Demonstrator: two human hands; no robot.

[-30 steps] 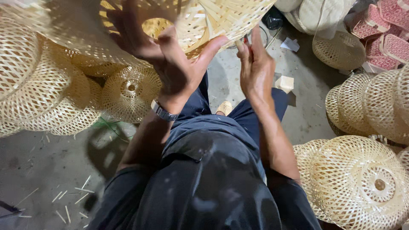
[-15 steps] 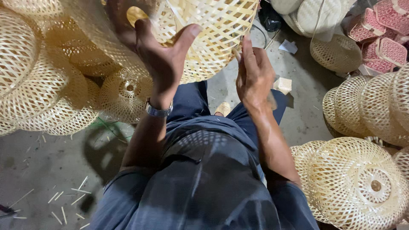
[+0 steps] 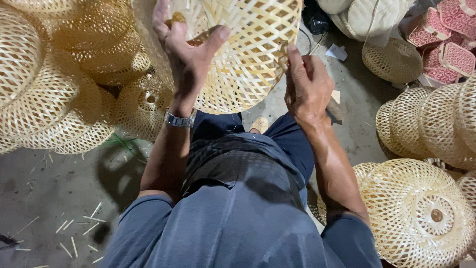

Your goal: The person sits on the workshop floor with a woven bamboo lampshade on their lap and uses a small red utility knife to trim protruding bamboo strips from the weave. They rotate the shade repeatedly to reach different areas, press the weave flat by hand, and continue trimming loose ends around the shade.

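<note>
A: Head view, only view logged. What is in hand?

B: One open-weave bamboo basket (image 3: 243, 54), pale yellow, dome-shaped, held up in front of the chest between both hands. Its hollow faces the camera; nothing visible inside it except the left fingers.

A: Left hand (image 3: 186, 54)?

B: Spread wide, thumb out to one side, fingers curled over the basket's rim and into the lattice. It is gripping the basket's left side. A metal wristwatch (image 3: 179, 119) sits just below on the wrist.

A: Right hand (image 3: 308, 87)?

B: Fingers held together and half closed, pressed against the basket's right edge at the rim. It touches the weave; whether it pinches a strip I cannot tell.

A: Other containers relative to the hands?

B: Left of the left hand, a heap of similar woven baskets (image 3: 54, 79), stacked and overlapping, tilted; contents not visible. Right of and below the right hand, a domed basket (image 3: 421, 213) with a round centre cap, lying on the floor, and more woven domes (image 3: 431, 124) above it. Beyond the right hand, red patterned boxes (image 3: 441, 39), stacked.

A: Floor?

B: Grey concrete floor (image 3: 54, 198) below the left arm, with loose bamboo slivers (image 3: 82, 231) scattered on it.
</note>
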